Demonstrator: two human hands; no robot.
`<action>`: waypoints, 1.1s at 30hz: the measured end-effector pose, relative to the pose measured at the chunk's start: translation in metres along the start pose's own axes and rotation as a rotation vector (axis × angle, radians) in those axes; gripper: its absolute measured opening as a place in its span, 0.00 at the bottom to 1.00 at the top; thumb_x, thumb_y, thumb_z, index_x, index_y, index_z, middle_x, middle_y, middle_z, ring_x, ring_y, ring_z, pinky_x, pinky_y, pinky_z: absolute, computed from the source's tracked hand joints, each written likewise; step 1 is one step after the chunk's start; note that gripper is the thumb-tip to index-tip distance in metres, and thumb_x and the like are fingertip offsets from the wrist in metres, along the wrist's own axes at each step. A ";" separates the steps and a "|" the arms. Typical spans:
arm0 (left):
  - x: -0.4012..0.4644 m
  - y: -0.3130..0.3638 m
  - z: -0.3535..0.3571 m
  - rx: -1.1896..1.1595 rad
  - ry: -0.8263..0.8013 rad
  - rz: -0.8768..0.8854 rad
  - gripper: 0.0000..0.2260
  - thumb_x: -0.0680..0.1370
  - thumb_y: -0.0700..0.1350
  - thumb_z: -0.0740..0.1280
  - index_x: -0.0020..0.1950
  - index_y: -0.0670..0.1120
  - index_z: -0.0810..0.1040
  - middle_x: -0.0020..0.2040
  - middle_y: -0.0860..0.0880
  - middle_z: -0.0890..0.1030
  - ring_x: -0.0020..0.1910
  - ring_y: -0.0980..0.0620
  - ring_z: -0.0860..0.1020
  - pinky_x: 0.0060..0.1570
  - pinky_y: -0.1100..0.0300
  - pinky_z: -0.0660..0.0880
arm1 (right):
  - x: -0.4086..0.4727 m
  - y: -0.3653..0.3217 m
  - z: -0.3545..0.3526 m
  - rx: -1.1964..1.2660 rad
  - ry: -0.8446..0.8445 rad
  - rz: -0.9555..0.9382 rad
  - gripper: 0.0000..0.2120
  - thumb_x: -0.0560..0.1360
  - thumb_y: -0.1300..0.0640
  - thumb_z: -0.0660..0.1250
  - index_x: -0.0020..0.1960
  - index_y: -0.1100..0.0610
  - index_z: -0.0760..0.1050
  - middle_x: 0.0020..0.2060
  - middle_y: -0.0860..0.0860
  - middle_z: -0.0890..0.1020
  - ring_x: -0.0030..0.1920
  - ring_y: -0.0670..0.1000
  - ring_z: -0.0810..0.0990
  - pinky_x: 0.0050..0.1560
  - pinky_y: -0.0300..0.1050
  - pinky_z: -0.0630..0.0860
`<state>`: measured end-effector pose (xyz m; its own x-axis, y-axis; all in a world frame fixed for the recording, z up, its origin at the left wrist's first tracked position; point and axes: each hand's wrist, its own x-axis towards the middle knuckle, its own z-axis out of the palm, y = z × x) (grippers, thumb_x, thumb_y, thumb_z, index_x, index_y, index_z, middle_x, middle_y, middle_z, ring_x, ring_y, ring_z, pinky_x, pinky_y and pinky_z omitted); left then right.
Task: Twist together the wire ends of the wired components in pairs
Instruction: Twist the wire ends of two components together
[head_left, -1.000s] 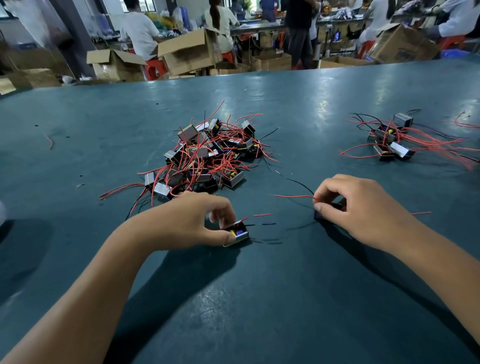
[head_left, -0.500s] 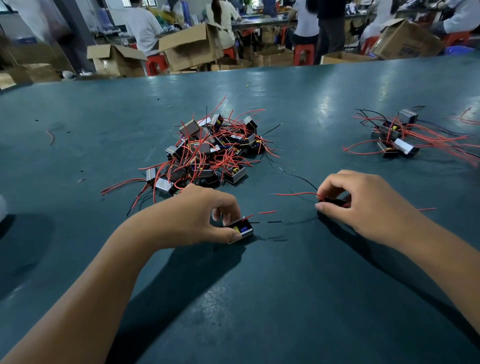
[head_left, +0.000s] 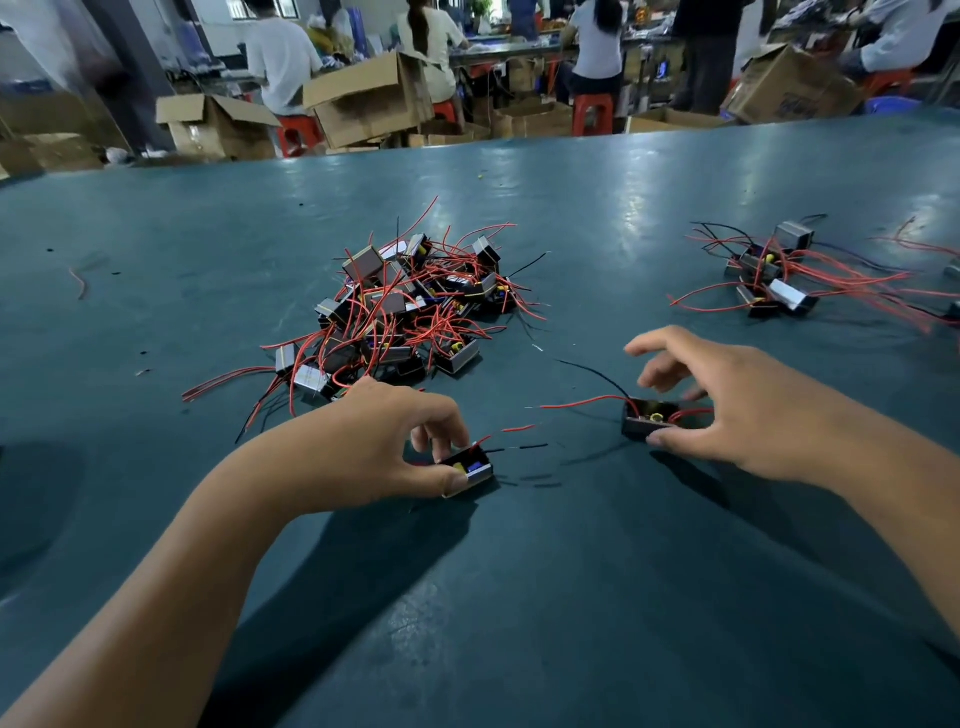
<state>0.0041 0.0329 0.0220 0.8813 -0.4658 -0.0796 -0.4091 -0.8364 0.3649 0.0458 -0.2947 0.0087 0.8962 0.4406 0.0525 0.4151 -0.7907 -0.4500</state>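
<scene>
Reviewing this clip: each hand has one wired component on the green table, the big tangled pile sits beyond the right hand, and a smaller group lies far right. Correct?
Not quite. In the head view the big tangled pile sits beyond the left hand, not the right hand. The rest stands: one component at the left, another at the right, smaller group far right.

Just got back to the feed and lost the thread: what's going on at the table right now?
A person is working through small wired components on a teal table. The left hand pinches one component on the table. The right hand, fingers spread, reaches over a second component, thumb at its near edge. Their red and black wires lie apart, not twisted yet. A big pile sits beyond the left hand, a smaller group far right.
</scene>
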 end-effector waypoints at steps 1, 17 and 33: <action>0.000 0.000 0.000 0.001 0.002 -0.001 0.12 0.74 0.61 0.71 0.53 0.58 0.79 0.45 0.62 0.81 0.50 0.62 0.76 0.54 0.62 0.67 | -0.001 0.001 -0.001 -0.023 -0.019 0.012 0.33 0.69 0.49 0.78 0.66 0.38 0.63 0.54 0.35 0.76 0.53 0.33 0.75 0.53 0.34 0.71; 0.003 -0.004 0.001 -0.003 0.046 0.009 0.12 0.73 0.57 0.73 0.54 0.57 0.78 0.44 0.62 0.80 0.48 0.61 0.77 0.54 0.58 0.70 | 0.005 -0.013 0.022 0.031 0.207 -0.023 0.13 0.71 0.52 0.76 0.45 0.49 0.71 0.40 0.43 0.80 0.41 0.41 0.78 0.40 0.35 0.72; 0.010 0.006 0.008 -0.092 0.177 0.105 0.13 0.74 0.49 0.76 0.55 0.53 0.77 0.43 0.56 0.74 0.39 0.53 0.73 0.43 0.56 0.73 | 0.001 -0.012 0.010 0.016 0.136 -0.037 0.14 0.71 0.50 0.75 0.49 0.47 0.71 0.44 0.41 0.80 0.45 0.37 0.77 0.44 0.34 0.72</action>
<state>0.0082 0.0205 0.0157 0.8663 -0.4839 0.1241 -0.4842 -0.7524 0.4466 0.0404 -0.2801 0.0051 0.8937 0.4068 0.1892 0.4466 -0.7675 -0.4598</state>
